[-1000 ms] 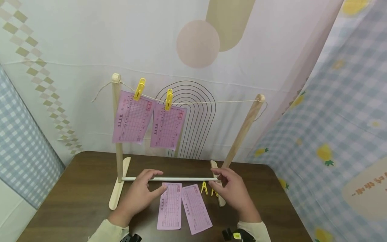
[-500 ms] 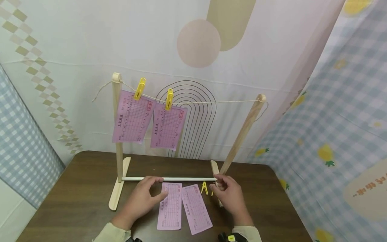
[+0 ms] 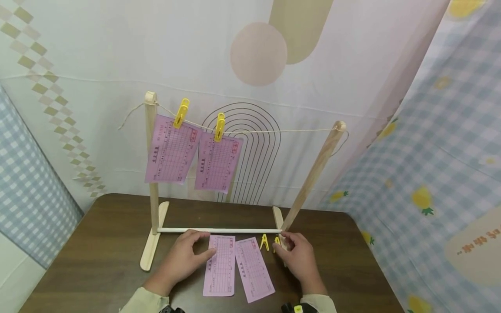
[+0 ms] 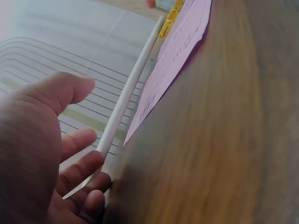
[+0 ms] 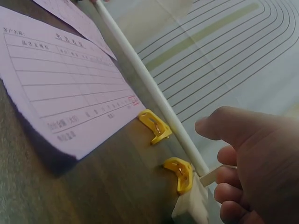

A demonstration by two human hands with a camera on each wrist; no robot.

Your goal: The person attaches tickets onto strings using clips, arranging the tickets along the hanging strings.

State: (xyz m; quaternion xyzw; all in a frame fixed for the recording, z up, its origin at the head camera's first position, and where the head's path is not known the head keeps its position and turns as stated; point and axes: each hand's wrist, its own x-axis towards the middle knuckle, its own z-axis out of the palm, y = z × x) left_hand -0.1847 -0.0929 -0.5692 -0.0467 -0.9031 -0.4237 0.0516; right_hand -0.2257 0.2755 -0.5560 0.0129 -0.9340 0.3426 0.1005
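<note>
Two pink slips, the left one (image 3: pixel 220 269) and the right one (image 3: pixel 254 271), lie on the table. My left hand (image 3: pixel 182 258) rests beside the left slip, thumb and fingers apart, holding nothing; the left wrist view shows the hand (image 4: pixel 42 140) empty too. Right of the slips, one yellow clip (image 3: pixel 264 242) stands near the white rod; another clip (image 3: pixel 277 240) is at the rack's right foot. My right hand (image 3: pixel 299 258) is around that second clip with thumb and fingers parted. In the right wrist view the hand (image 5: pixel 257 158) is apart from both clips (image 5: pixel 155 127) (image 5: pixel 180 175).
Behind the hands is a wooden rack with a left post (image 3: pixel 152 204), a right post (image 3: pixel 313 178) and a white crossbar (image 3: pixel 219 230). From its string (image 3: pixel 293 130) two pink slips (image 3: pixel 172 150) (image 3: pixel 218 163) hang by yellow clips (image 3: pixel 181 113) (image 3: pixel 219 127).
My right hand has moved down and slightly left, toward the clip by the rack's right foot. My left hand has lowered slightly. The slips and clips stay where they were.
</note>
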